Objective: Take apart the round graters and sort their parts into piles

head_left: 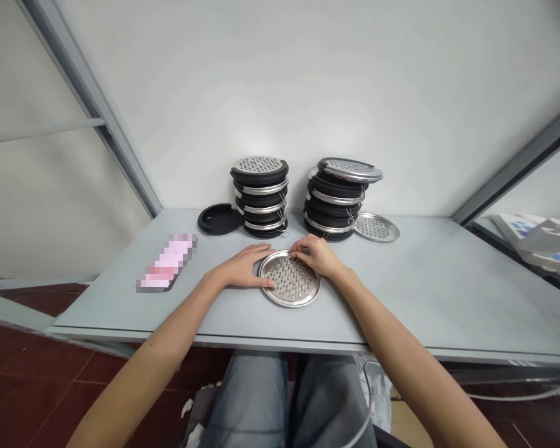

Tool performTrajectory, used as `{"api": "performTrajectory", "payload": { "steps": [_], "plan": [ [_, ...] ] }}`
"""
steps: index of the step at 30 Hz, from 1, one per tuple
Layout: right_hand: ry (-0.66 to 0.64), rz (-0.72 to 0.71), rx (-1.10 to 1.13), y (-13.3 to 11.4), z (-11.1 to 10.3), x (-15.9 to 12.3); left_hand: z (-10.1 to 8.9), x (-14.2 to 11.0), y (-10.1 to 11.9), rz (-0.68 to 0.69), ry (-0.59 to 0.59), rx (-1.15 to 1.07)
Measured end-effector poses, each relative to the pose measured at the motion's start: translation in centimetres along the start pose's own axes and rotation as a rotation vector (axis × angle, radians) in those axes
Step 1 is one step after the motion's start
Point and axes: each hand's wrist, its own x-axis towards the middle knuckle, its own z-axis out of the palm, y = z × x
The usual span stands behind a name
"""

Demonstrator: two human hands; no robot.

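A round metal grater disc (293, 280) with raised holes lies on the table in front of me. My left hand (246, 266) steadies its left side, thumb pressed on the surface and fingers stretched around the far rim. At the disc's far right edge, my right hand (318, 255) has its fingertips pinched together over the rim. Whatever sits in that pinch is hidden or too small to make out.
Behind my hands stand a left stack (260, 196) and a right stack (335, 202) of black holders and metal discs. A black holder (219, 219) lies left, another grater disc (377, 228) right. A phone (167, 264) with a blurred screen rests on the left tabletop.
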Motion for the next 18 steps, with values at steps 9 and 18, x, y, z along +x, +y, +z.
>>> {"api": "performTrajectory", "payload": {
  "steps": [9,18],
  "plan": [
    [-0.014,-0.007,-0.080,-0.1,0.4,0.1,0.1,0.0,-0.1,0.009,0.003,0.011],
    [-0.005,-0.047,-0.142,0.2,1.1,0.3,-0.1,0.0,0.4,0.003,-0.030,0.051]
  ]
}}
